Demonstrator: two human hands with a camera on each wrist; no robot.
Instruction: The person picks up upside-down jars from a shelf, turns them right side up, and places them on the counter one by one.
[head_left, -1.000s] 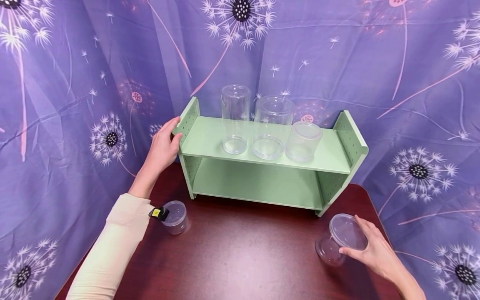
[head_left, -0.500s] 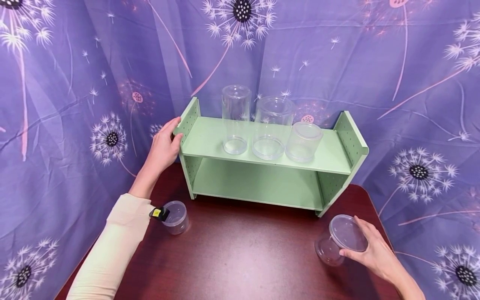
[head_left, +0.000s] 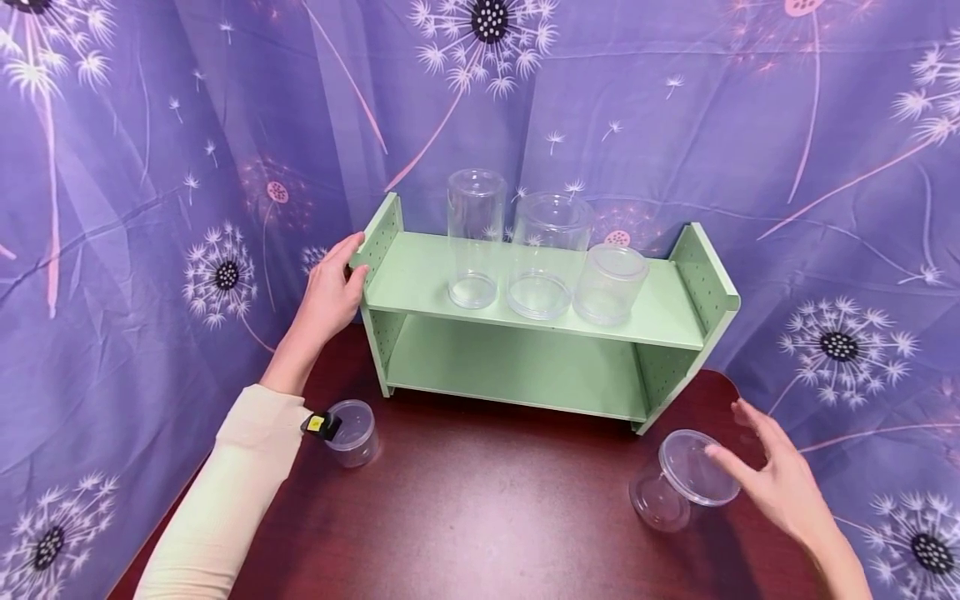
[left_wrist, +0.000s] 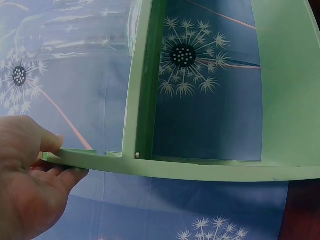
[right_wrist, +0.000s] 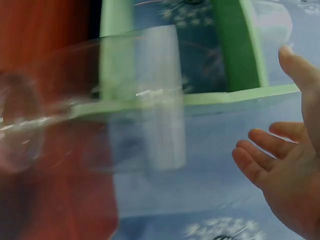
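A green two-tier shelf (head_left: 667, 310) stands at the back of the table. My left hand (head_left: 330, 292) grips the upper part of its left side panel; in the left wrist view the thumb (left_wrist: 47, 141) and the fingers lie on opposite faces of the panel. At the front right stands a tall clear plastic jar (head_left: 686, 473) with a lid on top. Beside it my right hand (head_left: 787, 487) is spread with straight fingers, holding nothing. The right wrist view has a gap between the fingertips (right_wrist: 242, 155) and the jar's lid (right_wrist: 162, 100).
On the upper tier stand a tall narrow clear jar (head_left: 476, 242), a wider one (head_left: 547, 258) and a short one (head_left: 611, 283). A small lidded tub (head_left: 356, 442) sits on the table (head_left: 480, 517) near my left wrist. A purple dandelion curtain (head_left: 615, 100) hangs close behind.
My right hand has let go of the tall jar's lid and drawn back to the right, its fingers spreading. The jar stays put. My left hand keeps its grip on the shelf.
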